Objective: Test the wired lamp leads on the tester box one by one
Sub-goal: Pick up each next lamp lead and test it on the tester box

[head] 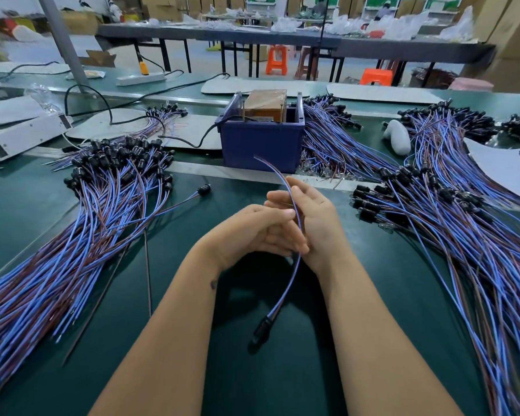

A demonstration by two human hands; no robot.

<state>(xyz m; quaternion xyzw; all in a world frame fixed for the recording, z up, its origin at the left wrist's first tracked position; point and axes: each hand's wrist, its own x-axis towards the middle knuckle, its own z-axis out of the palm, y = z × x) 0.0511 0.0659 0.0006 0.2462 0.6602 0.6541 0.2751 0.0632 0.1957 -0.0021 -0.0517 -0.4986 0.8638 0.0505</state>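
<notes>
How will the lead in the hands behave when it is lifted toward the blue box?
The lead probably flops: it already curves above and below the hands. Its black socket hangs at the bottom end, so it may swing. It looks thin and likely light.

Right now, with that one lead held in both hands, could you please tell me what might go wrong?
The blue-and-brown lamp lead, held between left hand and right hand, dangles its black socket unsupported; it may slip. Its bare tips point toward the blue plastic tester box; they may miss the contacts.
</notes>
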